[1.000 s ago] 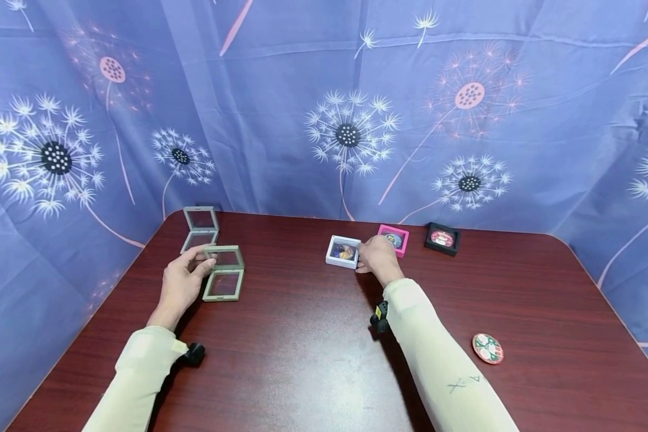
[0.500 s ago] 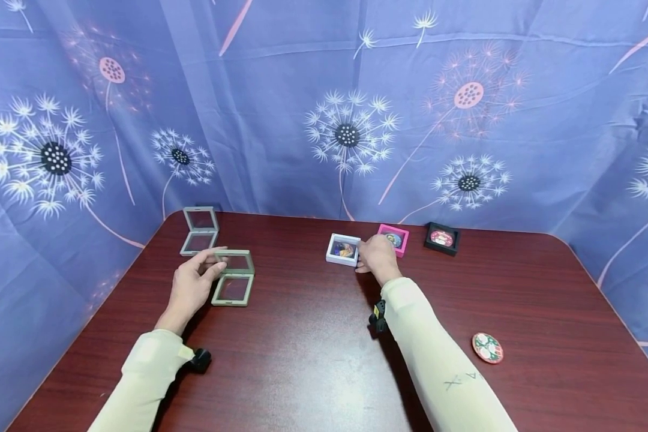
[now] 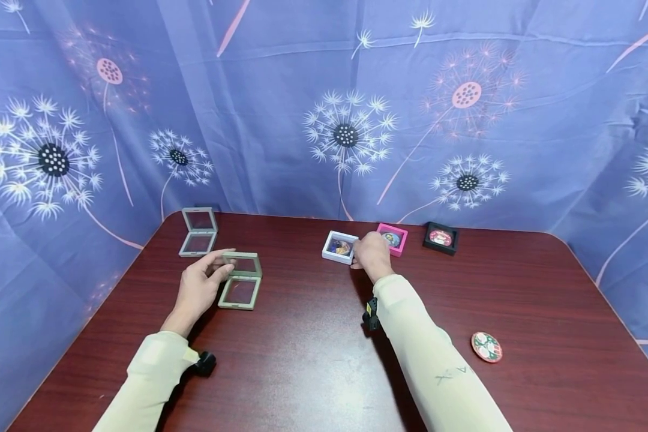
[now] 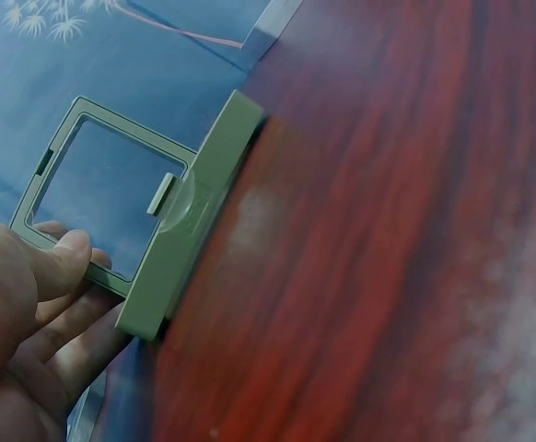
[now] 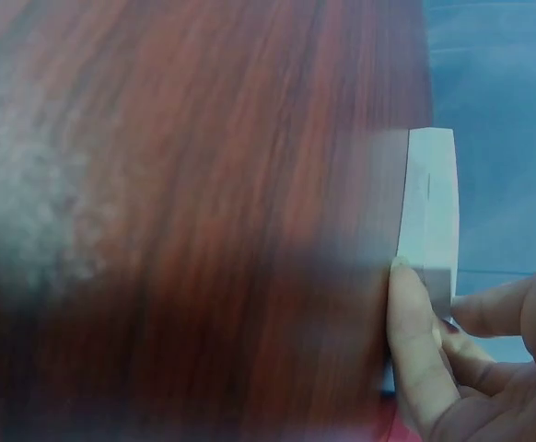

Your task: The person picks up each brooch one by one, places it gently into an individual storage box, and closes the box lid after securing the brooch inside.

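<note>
My left hand [image 3: 198, 292] pinches the raised lid of a green square display case [image 3: 241, 277] between thumb and fingers. This case stands unfolded, its clear-windowed lid upright and its base low over the table; in the left wrist view the thumb lies on the lid frame [image 4: 111, 276]. At the back middle, my right hand [image 3: 372, 257] grips the right side of a closed white display case [image 3: 340, 247] with a colourful round piece inside. The right wrist view shows thumb and fingers at the end of the white case [image 5: 431, 198].
A grey-green case [image 3: 200, 231] stands unfolded at the back left. Just behind my right hand lies a pink case [image 3: 397, 229], with a black case [image 3: 441, 238] farther right; both contain round pieces. A decorated disc [image 3: 486, 347] lies at right. A blue curtain [image 3: 281, 120] borders the table.
My left hand has moved right and slightly nearer with the green case. My right hand and the white case have shifted slightly left and back.
</note>
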`<state>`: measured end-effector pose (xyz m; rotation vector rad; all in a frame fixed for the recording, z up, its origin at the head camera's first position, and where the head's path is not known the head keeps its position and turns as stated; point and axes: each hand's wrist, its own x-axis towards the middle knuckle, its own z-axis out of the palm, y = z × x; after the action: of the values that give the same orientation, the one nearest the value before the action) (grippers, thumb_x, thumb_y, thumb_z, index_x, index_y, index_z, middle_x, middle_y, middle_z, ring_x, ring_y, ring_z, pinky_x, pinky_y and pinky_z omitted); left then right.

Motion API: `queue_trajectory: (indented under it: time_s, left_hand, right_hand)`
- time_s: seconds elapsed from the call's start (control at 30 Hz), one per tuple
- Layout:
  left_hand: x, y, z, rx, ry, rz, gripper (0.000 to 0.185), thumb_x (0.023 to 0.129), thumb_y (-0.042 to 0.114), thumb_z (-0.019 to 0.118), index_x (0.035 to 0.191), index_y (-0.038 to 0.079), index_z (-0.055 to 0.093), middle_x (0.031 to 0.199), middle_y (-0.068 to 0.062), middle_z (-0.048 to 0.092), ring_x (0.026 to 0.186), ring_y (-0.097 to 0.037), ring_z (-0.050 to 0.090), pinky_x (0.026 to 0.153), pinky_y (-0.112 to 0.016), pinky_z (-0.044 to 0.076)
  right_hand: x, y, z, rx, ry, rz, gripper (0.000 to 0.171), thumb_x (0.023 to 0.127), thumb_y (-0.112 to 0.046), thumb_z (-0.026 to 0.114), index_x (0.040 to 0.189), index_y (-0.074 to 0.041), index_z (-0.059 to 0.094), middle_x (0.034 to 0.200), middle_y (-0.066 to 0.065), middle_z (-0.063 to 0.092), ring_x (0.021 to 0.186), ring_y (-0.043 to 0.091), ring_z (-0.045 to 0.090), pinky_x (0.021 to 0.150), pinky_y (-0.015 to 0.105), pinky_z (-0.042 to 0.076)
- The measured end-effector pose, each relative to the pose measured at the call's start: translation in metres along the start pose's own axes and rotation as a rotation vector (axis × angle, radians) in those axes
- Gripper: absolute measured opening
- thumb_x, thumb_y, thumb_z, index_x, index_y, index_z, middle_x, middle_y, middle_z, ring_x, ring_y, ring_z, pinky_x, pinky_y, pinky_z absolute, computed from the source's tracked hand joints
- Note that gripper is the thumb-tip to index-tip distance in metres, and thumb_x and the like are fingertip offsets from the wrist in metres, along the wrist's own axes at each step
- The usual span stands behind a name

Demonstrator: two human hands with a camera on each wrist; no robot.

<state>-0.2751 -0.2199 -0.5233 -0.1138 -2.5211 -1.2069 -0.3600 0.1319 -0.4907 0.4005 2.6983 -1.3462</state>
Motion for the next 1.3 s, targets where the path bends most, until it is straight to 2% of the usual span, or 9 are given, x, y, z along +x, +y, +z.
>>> queue_trajectory:
  time_s: [0.27,0.43,0.57,0.67,0.83,0.93,1.13,1.3]
  left_hand:
    - [-0.001,0.003,0.002,-0.005,-0.009,-0.001,0.032,0.102,0.009,0.073,0.134,0.013,0.074,0.107,-0.009,0.077,0.09,-0.015,0.068,0.07,-0.018,0.046]
    - [-0.003,0.005,0.003,-0.005,-0.03,-0.004,0.032,0.103,0.012,0.072,0.136,0.014,0.073,0.108,-0.008,0.077,0.093,-0.019,0.069,0.071,-0.021,0.048]
    - [-0.003,0.008,0.006,-0.031,-0.048,0.003,0.033,0.103,0.009,0.071,0.136,0.014,0.073,0.109,-0.007,0.078,0.095,-0.02,0.071,0.073,-0.018,0.05]
    - [-0.003,0.01,0.008,-0.066,-0.055,0.002,0.033,0.103,0.006,0.071,0.135,0.013,0.073,0.109,-0.007,0.079,0.096,-0.018,0.072,0.075,-0.015,0.052]
    - [-0.005,0.012,0.011,-0.058,-0.064,0.001,0.033,0.102,0.009,0.073,0.135,0.015,0.073,0.109,-0.005,0.078,0.096,-0.019,0.072,0.076,-0.019,0.053]
    - [-0.006,0.013,0.012,-0.051,-0.067,0.011,0.033,0.102,0.011,0.073,0.135,0.016,0.073,0.108,-0.005,0.078,0.096,-0.021,0.071,0.075,-0.021,0.052]
    - [-0.009,0.017,0.016,-0.072,-0.071,0.019,0.032,0.102,0.01,0.074,0.133,0.014,0.074,0.107,-0.005,0.078,0.094,-0.02,0.072,0.074,-0.02,0.053]
    - [-0.011,0.022,0.019,-0.112,-0.099,0.007,0.031,0.102,0.009,0.073,0.133,0.015,0.074,0.109,-0.005,0.078,0.096,-0.019,0.073,0.077,-0.02,0.057]
  right_hand:
    - [0.003,-0.005,0.003,-0.066,0.022,-0.004,0.027,0.103,-0.007,0.052,0.098,0.011,0.072,0.059,0.009,0.066,0.039,0.009,0.06,0.045,0.02,0.054]
    - [0.004,-0.008,0.004,-0.07,0.028,0.007,0.027,0.103,-0.008,0.053,0.093,0.009,0.071,0.058,0.008,0.065,0.037,0.007,0.058,0.047,0.02,0.055]
    - [0.006,-0.009,0.004,-0.054,0.025,0.021,0.027,0.103,-0.007,0.053,0.09,0.008,0.071,0.062,0.011,0.068,0.037,0.008,0.059,0.046,0.02,0.055]
    - [0.008,-0.009,0.004,-0.035,0.018,0.031,0.025,0.103,-0.006,0.053,0.093,0.009,0.07,0.065,0.013,0.069,0.038,0.009,0.06,0.044,0.021,0.055]
    - [0.009,-0.01,0.005,-0.042,0.014,0.027,0.026,0.104,-0.007,0.054,0.103,0.013,0.071,0.072,0.018,0.073,0.038,0.01,0.06,0.043,0.02,0.054]
    - [0.009,-0.011,0.004,-0.06,0.021,0.014,0.027,0.104,-0.008,0.055,0.106,0.015,0.07,0.079,0.021,0.075,0.039,0.009,0.061,0.048,0.022,0.057]
    - [0.011,-0.011,0.005,-0.113,0.052,-0.009,0.028,0.104,-0.009,0.057,0.108,0.014,0.072,0.081,0.021,0.076,0.038,0.007,0.059,0.066,0.026,0.063]
    - [0.011,-0.012,0.006,-0.092,0.064,-0.013,0.03,0.104,-0.01,0.057,0.111,0.015,0.071,0.088,0.024,0.076,0.039,0.009,0.061,0.067,0.028,0.064]
